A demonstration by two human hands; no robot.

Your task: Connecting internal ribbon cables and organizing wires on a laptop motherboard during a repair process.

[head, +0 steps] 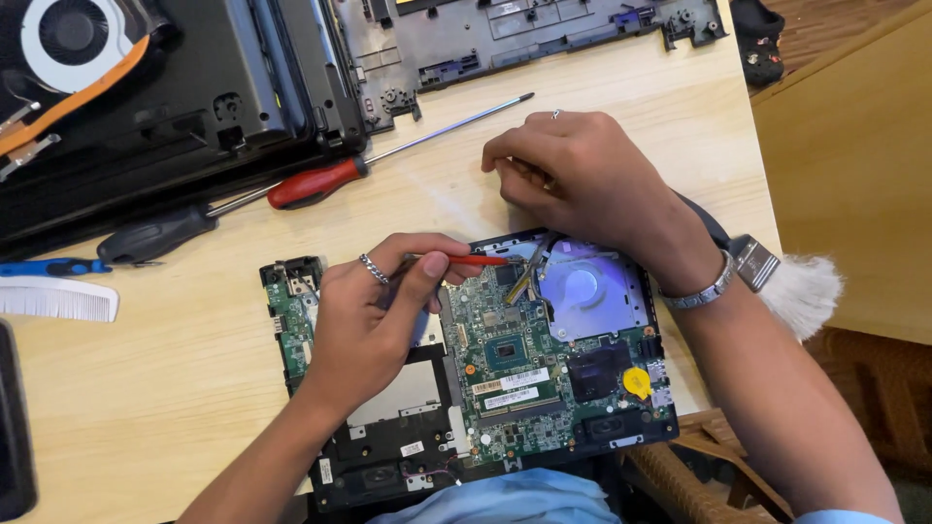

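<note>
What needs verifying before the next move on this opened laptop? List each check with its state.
1. Left hand grips the red-handled tool: ok.
2. Tool tip at the green circuit board's top edge: cannot tell, the right hand hides it.
3. Right hand's fingers at the same spot: ok.
4. Board lying flat in its black base: ok.
5. Spare red-handled long screwdriver lying clear on the wooden table: ok.

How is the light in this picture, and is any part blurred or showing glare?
Head view: even, soft daylight; the left hand and right hand cast only faint shadows on the pale wooden table. The green laptop circuit board is sharp. The round fan cover has a bluish-white sheen. The white bristle brush looks slightly soft at the frame's edge.
</note>
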